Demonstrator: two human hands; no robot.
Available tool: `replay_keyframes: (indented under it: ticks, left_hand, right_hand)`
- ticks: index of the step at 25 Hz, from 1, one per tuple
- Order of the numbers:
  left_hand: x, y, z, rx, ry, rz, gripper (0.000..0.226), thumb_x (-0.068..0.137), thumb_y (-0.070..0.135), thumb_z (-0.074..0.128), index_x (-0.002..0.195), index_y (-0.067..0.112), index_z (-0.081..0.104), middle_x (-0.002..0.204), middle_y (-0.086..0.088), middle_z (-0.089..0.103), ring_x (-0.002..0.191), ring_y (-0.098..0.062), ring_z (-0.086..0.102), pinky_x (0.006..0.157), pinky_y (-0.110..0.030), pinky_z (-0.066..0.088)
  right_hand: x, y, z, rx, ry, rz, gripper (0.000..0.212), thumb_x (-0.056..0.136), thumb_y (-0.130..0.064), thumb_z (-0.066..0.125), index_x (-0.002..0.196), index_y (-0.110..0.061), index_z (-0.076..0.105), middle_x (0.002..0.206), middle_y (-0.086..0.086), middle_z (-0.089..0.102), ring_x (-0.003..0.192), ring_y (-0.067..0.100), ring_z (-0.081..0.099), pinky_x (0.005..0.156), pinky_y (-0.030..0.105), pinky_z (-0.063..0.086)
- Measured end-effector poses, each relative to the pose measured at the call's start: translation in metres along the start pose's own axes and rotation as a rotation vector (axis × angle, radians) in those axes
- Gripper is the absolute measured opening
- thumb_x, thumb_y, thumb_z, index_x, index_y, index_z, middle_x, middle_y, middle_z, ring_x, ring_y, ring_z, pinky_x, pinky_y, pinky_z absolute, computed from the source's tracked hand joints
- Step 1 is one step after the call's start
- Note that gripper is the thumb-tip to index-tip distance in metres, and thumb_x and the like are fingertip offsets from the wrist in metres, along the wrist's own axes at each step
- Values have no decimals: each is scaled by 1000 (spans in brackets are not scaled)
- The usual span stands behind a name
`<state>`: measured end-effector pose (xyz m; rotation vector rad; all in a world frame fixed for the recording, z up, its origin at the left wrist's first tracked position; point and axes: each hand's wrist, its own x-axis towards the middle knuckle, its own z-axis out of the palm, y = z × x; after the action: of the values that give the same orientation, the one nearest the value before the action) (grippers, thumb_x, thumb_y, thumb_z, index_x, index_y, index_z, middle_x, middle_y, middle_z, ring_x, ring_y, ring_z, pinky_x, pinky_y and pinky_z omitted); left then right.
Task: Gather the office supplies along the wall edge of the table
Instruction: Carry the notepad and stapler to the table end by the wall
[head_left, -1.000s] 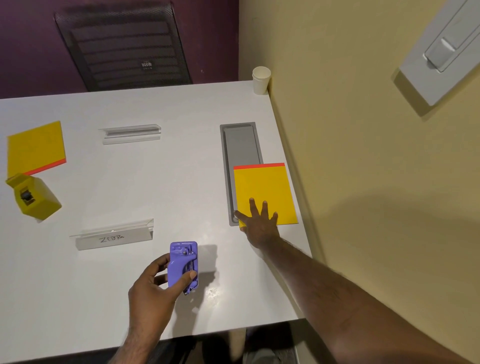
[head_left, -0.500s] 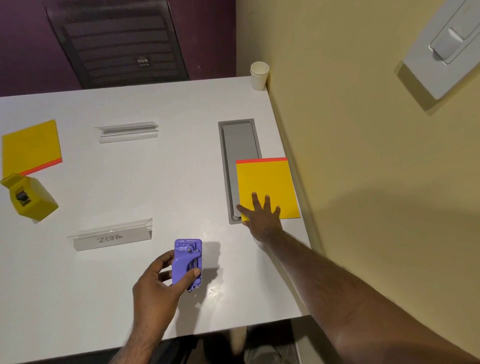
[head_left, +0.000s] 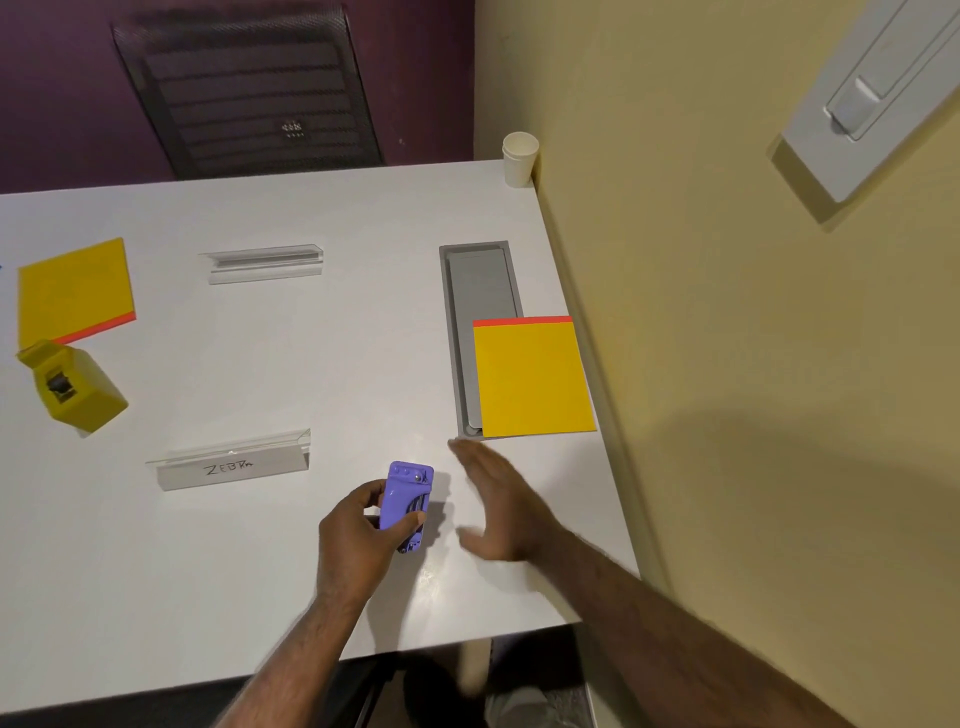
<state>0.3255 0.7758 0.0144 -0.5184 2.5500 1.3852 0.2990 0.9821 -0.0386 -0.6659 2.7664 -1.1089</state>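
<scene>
My left hand (head_left: 358, 540) grips a purple stapler (head_left: 406, 501) above the table's near middle. My right hand (head_left: 501, 504) hovers open and blurred just right of it, fingers together, holding nothing. A yellow notepad with a red strip (head_left: 530, 379) lies against the wall edge, partly over the grey cable tray (head_left: 480, 283). A second yellow notepad (head_left: 72, 291) and a yellow tape dispenser (head_left: 70, 387) lie at the far left. Two clear name holders sit mid-table: one marked ZEBRA (head_left: 231, 462), one blank (head_left: 265, 262).
A white paper cup (head_left: 519, 158) stands in the far corner by the yellow wall (head_left: 727, 364). A black mesh chair (head_left: 244, 88) is behind the white table (head_left: 337, 338). The table's near edge is just below my forearms.
My right hand has lifted off the yellow notepad by the wall and pulled back toward the stapler. The left hand with the stapler has shifted slightly right.
</scene>
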Motion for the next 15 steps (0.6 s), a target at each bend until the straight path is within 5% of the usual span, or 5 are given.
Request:
replay_keyframes:
  ticks: [5, 10, 15]
  left_hand:
    - [7, 6, 17, 85, -100, 80, 39, 65, 21, 85, 96, 35, 66, 87, 17, 69, 66, 3, 63, 55, -8, 45]
    - [8, 14, 31, 150, -153, 97, 45, 65, 25, 86, 107, 26, 70, 91, 11, 69, 72, -6, 63, 63, -20, 50]
    - [12, 26, 40, 209, -193, 148, 47, 67, 26, 85, 112, 22, 69, 92, 11, 67, 78, -11, 64, 73, -31, 56]
  right_hand:
    - [-22, -22, 17, 54, -31, 125, 118, 59, -64, 79, 150, -12, 26, 155, 2, 34, 142, 16, 33, 118, 31, 25]
    - [-25, -30, 22, 9, 138, 289, 96, 64, -54, 77, 141, -8, 42, 139, 6, 52, 126, 22, 49, 106, 40, 43]
    - [-25, -40, 15, -40, 224, 348, 97, 59, -49, 79, 139, -6, 44, 134, 9, 53, 123, 25, 50, 105, 36, 42]
